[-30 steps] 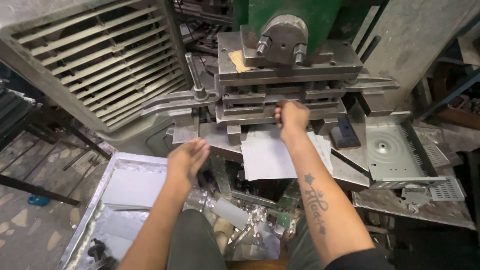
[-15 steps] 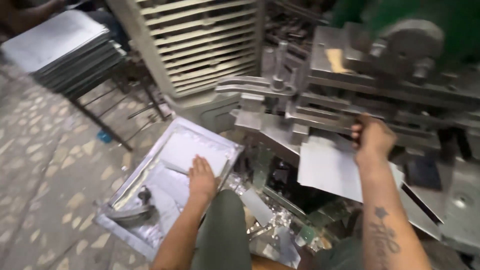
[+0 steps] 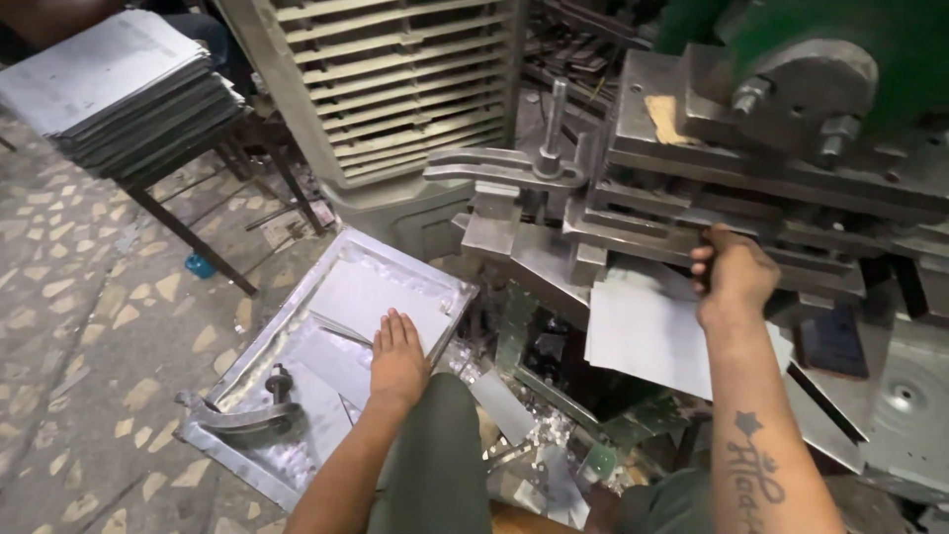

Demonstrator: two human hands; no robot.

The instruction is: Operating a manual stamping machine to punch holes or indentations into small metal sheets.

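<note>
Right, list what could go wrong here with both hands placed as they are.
1. The right hand sits at the edge of the press tooling, fingers curled against the stacked plates while holding the metal sheet; if the press moved, they could be crushed.
2. The left hand lies flat on loose sheets in the tray; bare skin could be cut on their edges.
3. Scrap offcuts lie between the knees and might snag or cut.

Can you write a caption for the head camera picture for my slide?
Left hand flat on grey metal sheets in a tray; right hand at a steel press.
</note>
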